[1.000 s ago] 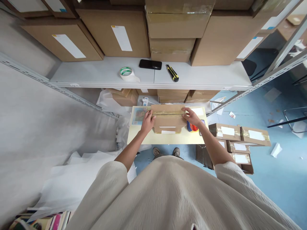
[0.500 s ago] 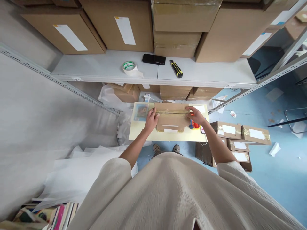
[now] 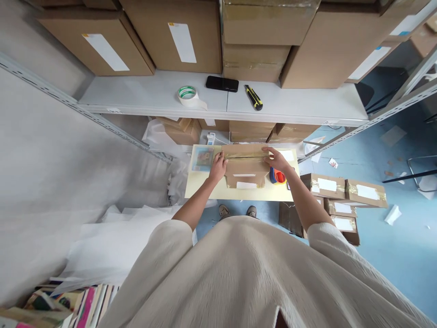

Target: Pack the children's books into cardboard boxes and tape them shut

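Observation:
A cardboard box (image 3: 246, 165) with clear tape along its top seam lies on a pale yellow table (image 3: 205, 187). My left hand (image 3: 217, 166) grips the box's left end, fingers curled at the edge. At the opposite end, my right hand (image 3: 276, 160) pinches the upper right corner with thumb and fingers. White labels (image 3: 246, 185) show on the near part of the cardboard. Just below my right hand sits a red and blue tape dispenser (image 3: 278, 176), partly covered by the wrist. To the left of the box is a clear-wrapped picture item (image 3: 202, 159).
A grey shelf (image 3: 136, 93) spans behind the table, carrying large boxes (image 3: 191, 41), a masking tape roll (image 3: 187, 95), a black phone (image 3: 221, 84) and a yellow cutter (image 3: 253, 97). Taped boxes (image 3: 327, 184) are stacked at right; white wrapping sheets (image 3: 102, 246) and books (image 3: 88, 305) lie left.
The camera view has shifted slightly. Both hands remain at the ends of the box, with the left fingers a little more curled and the right hand slightly higher on its corner.

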The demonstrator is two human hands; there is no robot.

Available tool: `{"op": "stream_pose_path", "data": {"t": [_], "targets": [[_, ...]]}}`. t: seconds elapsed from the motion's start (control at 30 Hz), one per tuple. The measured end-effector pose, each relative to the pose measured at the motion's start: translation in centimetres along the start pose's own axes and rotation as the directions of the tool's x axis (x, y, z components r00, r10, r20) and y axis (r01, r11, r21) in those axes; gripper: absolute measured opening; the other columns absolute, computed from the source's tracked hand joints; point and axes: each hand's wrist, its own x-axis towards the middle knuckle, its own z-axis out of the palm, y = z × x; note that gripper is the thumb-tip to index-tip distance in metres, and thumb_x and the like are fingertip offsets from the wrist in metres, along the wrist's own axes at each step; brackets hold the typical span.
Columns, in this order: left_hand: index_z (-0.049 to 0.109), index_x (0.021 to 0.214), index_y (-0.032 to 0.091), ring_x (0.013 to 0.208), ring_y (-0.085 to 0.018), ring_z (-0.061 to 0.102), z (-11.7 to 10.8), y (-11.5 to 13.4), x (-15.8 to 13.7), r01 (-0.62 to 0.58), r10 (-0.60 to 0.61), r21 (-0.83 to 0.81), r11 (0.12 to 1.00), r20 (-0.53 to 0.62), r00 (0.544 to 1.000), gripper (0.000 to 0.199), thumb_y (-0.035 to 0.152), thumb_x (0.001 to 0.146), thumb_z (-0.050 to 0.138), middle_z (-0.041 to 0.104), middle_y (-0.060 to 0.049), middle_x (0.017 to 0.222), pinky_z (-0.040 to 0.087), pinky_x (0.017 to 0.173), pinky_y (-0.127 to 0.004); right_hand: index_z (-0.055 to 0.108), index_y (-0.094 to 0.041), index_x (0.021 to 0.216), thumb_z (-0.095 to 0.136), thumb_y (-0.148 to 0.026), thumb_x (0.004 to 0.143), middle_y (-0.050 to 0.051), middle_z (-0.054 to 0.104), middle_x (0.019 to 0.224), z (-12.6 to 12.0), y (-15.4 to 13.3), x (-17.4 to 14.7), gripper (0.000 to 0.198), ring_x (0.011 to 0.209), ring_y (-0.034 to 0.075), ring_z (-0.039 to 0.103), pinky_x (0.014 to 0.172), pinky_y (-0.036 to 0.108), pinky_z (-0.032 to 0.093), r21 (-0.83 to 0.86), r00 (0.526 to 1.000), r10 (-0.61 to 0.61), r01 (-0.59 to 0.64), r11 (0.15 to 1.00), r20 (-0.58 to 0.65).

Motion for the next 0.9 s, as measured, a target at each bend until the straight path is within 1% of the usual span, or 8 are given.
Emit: {"op": "stream_pose_path", "data": {"t": [0.17,0.27,0.37,0.53,0.6,0.77,0.83,0.9], "targets": [[0.053,0.172,0.012,0.167,-0.039,0.049,-0.5,-1.3,-0.3,0.092,-0.093,-0.029,0.995,-0.004,0.996,0.069,0.056,0.120,0.038,0.052,-0.026,0.176,0.039,0.140,-0.058,0.074,-0.031,0.141,0.077,-0.042,0.087,0.010,0.074,0.153,1.5,-0.3,2.1,0.055,0.141,0.034,0.066,0.125,0.063,0.053,-0.012,0.999,-0.020,0.020,1.000,0.033],[0.053,0.172,0.015,0.168,-0.038,0.048,-0.8,-1.6,-0.7,0.119,-0.121,-0.062,0.991,-0.024,0.992,0.069,0.057,0.119,0.038,0.054,-0.025,0.174,0.039,0.140,-0.059,0.074,-0.030,0.137,0.077,-0.043,0.085,0.010,0.074,0.152,1.9,-0.4,2.7,0.054,0.139,0.035,0.067,0.123,0.062,0.056,-0.028,0.999,-0.004,0.006,1.000,0.044],[0.054,0.171,0.015,0.168,-0.038,0.047,-1.2,-1.4,-1.5,0.128,-0.132,-0.063,0.990,-0.058,0.990,0.071,0.060,0.119,0.039,0.055,-0.025,0.173,0.038,0.142,-0.059,0.074,-0.029,0.136,0.076,-0.044,0.084,0.011,0.074,0.152,2.0,-0.6,2.8,0.054,0.137,0.036,0.068,0.120,0.063,0.058,-0.018,0.998,-0.016,0.017,1.000,0.054],[0.057,0.169,0.015,0.166,-0.038,0.049,-2.1,-0.5,-4.0,0.125,-0.129,-0.041,0.991,-0.104,0.986,0.073,0.063,0.118,0.038,0.059,-0.025,0.168,0.039,0.141,-0.059,0.073,-0.030,0.136,0.077,-0.046,0.084,0.010,0.073,0.153,2.1,-0.7,2.6,0.055,0.138,0.036,0.067,0.123,0.064,0.055,0.011,0.994,-0.062,0.061,0.998,0.091],[0.057,0.169,0.016,0.165,-0.038,0.050,-2.6,-0.3,-5.2,0.137,-0.140,-0.033,0.990,-0.126,0.982,0.073,0.064,0.118,0.036,0.059,-0.024,0.168,0.041,0.140,-0.058,0.073,-0.031,0.137,0.078,-0.046,0.083,0.010,0.072,0.154,2.5,-0.6,2.5,0.056,0.138,0.035,0.067,0.123,0.063,0.054,0.022,0.992,-0.059,0.057,0.998,0.114],[0.058,0.169,0.015,0.162,-0.038,0.053,-4.3,-0.8,-7.8,0.159,-0.151,0.037,0.987,-0.152,0.977,0.072,0.062,0.119,0.037,0.061,-0.024,0.165,0.043,0.138,-0.058,0.072,-0.030,0.140,0.080,-0.045,0.080,0.010,0.071,0.154,5.0,-0.2,2.1,0.063,0.126,0.033,0.069,0.117,0.057,0.059,0.028,0.981,-0.001,-0.004,1.000,0.196],[0.058,0.169,0.015,0.162,-0.039,0.053,-4.6,-1.1,-8.6,0.173,-0.162,0.069,0.983,-0.137,0.977,0.071,0.060,0.119,0.039,0.061,-0.024,0.165,0.043,0.138,-0.058,0.071,-0.029,0.141,0.080,-0.044,0.079,0.010,0.072,0.151,6.0,0.1,1.7,0.065,0.122,0.032,0.069,0.115,0.055,0.059,0.001,0.978,0.015,-0.015,1.000,0.210],[0.057,0.170,0.014,0.163,-0.039,0.052,-4.3,-1.0,-9.3,0.191,-0.181,0.090,0.977,-0.111,0.977,0.070,0.058,0.118,0.040,0.060,-0.025,0.166,0.043,0.139,-0.057,0.070,-0.029,0.141,0.078,-0.042,0.079,0.010,0.073,0.146,6.5,0.5,1.3,0.063,0.117,0.031,0.069,0.113,0.053,0.060,-0.036,0.976,0.038,-0.031,0.999,0.213]]}}
